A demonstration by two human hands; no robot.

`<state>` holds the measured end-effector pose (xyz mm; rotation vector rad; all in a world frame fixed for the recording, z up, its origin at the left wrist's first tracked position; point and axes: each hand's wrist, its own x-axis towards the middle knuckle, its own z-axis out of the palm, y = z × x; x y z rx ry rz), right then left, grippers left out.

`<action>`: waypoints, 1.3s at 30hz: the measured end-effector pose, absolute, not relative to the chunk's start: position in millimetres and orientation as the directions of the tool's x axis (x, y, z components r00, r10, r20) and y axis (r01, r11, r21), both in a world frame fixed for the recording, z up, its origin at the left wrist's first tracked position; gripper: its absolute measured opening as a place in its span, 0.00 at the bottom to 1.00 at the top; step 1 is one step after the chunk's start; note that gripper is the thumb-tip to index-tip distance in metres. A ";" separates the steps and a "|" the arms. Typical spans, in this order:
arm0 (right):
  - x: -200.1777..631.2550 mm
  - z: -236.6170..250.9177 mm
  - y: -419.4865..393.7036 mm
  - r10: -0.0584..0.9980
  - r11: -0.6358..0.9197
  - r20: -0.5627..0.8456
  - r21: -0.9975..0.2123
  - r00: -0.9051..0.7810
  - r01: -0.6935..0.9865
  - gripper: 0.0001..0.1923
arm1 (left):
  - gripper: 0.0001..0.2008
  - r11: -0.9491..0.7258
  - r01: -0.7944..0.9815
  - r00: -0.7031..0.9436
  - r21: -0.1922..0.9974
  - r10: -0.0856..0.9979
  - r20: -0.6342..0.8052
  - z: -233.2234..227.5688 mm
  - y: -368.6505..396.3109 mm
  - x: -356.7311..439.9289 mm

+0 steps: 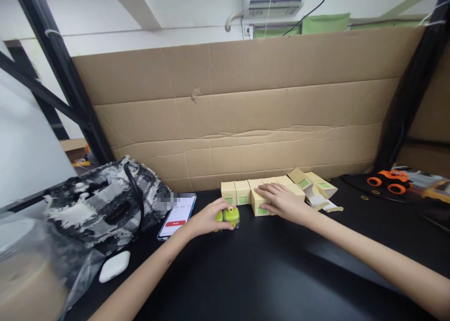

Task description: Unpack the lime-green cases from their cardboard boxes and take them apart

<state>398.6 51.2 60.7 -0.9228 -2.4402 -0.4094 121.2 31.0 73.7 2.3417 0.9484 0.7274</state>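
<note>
My left hand [213,218] has its fingers and thumb closed around a small yellow-green toy [231,216] low over the black table; its exact kind is hard to make out. Part of the toy is hidden by the fingers. To the right, my right hand [281,200] lies over the front of a group of small cream boxes with green windows. Its fingers curl over the top of one cream box [258,204], and the thumb presses against that box's front. Two more boxes [242,193] stand just left of it.
Opened cream packaging [318,190] lies right of the boxes. A phone [177,215], a white earbud case [115,266] and a grey-black bag [105,204] are at left. An orange toy truck [390,181] stands at far right. A cardboard wall [239,115] closes the back.
</note>
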 end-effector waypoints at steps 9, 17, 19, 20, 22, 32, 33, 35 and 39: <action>397.5 73.6 4.0 0.580 0.770 0.520 -0.099 -0.627 0.630 0.21 | 0.37 -0.667 0.490 0.458 0.561 0.745 0.485 84.0 6.8 127.7; 376.8 65.9 -43.6 0.653 0.752 0.431 -0.471 -0.622 0.462 0.30 | 0.40 -0.400 0.348 0.458 0.848 0.862 0.219 36.7 -60.5 158.4; 375.1 66.5 -49.5 0.671 0.718 0.410 -0.564 -0.617 0.406 0.32 | 0.36 -0.376 0.335 0.439 0.864 0.874 0.210 33.1 -61.0 161.8; 375.2 67.8 -52.4 0.678 0.705 0.403 -0.595 -0.615 0.387 0.33 | 0.33 -0.393 0.349 0.441 0.850 0.870 0.221 34.6 -60.7 162.2; 376.2 71.9 -57.9 0.677 0.693 0.392 -0.624 -0.623 0.361 0.33 | 0.29 -0.467 0.400 0.456 0.789 0.848 0.271 42.5 -61.2 161.1; 376.5 63.7 -63.3 0.615 0.777 0.446 -0.485 -0.650 0.402 0.32 | 0.32 -0.752 0.499 0.570 0.431 0.660 0.490 62.7 -70.1 152.2; 376.6 61.8 -63.2 0.610 0.782 0.453 -0.473 -0.650 0.405 0.32 | 0.32 -0.755 0.507 0.571 0.416 0.656 0.494 62.4 -69.8 151.9; 376.6 59.5 -63.7 0.601 0.793 0.464 -0.452 -0.651 0.409 0.31 | 0.31 -0.756 0.517 0.561 0.402 0.654 0.508 62.2 -69.9 152.0; 375.4 57.6 -65.5 0.589 0.806 0.485 -0.417 -0.647 0.421 0.28 | 0.32 -0.756 0.528 0.553 0.387 0.652 0.519 62.0 -71.8 153.5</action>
